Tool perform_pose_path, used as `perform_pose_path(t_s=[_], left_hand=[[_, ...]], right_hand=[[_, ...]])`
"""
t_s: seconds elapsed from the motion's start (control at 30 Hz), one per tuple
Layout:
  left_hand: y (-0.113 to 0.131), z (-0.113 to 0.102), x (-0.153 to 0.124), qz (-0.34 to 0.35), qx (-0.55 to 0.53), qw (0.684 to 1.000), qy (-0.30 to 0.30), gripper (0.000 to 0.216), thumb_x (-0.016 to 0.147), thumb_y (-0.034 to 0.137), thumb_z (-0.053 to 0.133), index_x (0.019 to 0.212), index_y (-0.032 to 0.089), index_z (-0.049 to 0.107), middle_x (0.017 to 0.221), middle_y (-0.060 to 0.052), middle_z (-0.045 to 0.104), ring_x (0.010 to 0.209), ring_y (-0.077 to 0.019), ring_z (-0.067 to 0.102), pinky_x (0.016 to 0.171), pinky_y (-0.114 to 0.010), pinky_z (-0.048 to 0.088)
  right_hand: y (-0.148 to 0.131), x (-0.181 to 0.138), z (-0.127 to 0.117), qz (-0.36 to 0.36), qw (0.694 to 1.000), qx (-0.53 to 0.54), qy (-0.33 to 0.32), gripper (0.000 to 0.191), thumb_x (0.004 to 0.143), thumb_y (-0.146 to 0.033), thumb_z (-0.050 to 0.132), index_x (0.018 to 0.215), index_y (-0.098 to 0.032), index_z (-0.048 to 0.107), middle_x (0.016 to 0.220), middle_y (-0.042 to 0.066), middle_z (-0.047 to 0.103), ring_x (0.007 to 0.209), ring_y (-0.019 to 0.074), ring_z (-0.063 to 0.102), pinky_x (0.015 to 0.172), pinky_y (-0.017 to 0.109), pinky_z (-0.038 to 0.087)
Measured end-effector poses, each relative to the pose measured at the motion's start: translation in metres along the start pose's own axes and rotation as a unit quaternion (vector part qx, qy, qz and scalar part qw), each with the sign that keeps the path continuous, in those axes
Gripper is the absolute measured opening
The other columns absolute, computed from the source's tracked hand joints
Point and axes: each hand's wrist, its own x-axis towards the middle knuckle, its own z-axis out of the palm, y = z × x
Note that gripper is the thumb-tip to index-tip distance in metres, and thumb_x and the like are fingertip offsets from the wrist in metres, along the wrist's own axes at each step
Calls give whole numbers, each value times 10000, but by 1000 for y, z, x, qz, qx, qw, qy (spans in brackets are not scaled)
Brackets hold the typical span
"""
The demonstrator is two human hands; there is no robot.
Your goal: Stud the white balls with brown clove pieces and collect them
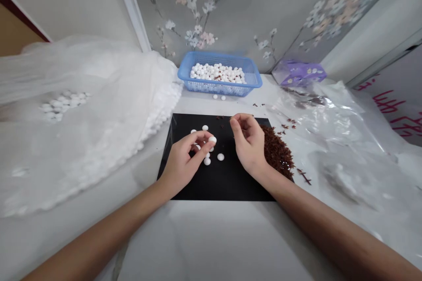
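My left hand (pixel 186 158) rests over a black mat (pixel 217 180) and pinches a small white bead (pixel 212 139) between thumb and fingertips. Several more white beads (pixel 220 156) lie loose on the mat beside it. My right hand (pixel 249 140) hovers over the mat's right part with its fingers curled in a pinch; what they hold is too small to name. A heap of small reddish-brown pieces (pixel 277 151) lies just right of that hand.
A blue basket (pixel 252 77) with white beads stands at the back by the flowered wall. A big clear bag of white beads (pixel 82 131) fills the left. Crumpled clear plastic (pixel 329 140) and a purple pack (pixel 298 72) lie to the right.
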Motion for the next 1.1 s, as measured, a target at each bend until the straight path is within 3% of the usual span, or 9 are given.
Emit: perform_pose_path(t_s=[0.4,0.5,0.6,0.7,0.93,1.1], left_hand=[[1,1,-2,36,43,997,-56,108,813,295,583,859,200,606,792,11,634,670,-100,591,647,-217,485],[-1,2,-3,41,48,997,-43,119,764,262,642,859,193,618,781,7,643,684,-109,598,667,-231,495],[-4,2,-3,85,66,994,-29,227,760,225,651,981,196,612,830,-3,650,704,-110,592,691,-243,496],[-5,1,-4,149,112,982,-43,217,829,231,579,1045,206,590,870,-9,635,749,-110,579,738,-253,476],[-1,3,-6,238,236,938,-90,113,920,209,408,954,186,512,874,-30,604,803,-151,533,807,-304,430],[1,5,-6,260,267,921,-111,129,929,183,375,953,175,501,882,-36,596,800,-152,519,801,-299,426]], right_hand=[[2,0,1,14,1000,2,-17,106,857,-272,501,820,-176,530,767,-1,531,672,108,484,602,248,388],[2,0,1,17,1000,2,-19,102,855,-262,500,818,-171,526,752,-4,517,660,106,470,597,249,380],[2,1,1,20,1000,2,-23,98,854,-258,497,813,-171,521,738,-7,506,650,105,462,592,249,375],[1,1,1,27,999,3,-27,99,854,-261,495,807,-177,515,736,-8,502,650,105,462,589,249,377],[4,2,1,40,998,19,-33,114,856,-296,498,815,-190,505,741,-17,494,590,91,428,541,238,373],[4,2,2,41,998,28,-36,124,854,-309,504,817,-190,503,743,-18,491,559,82,411,512,229,361]])
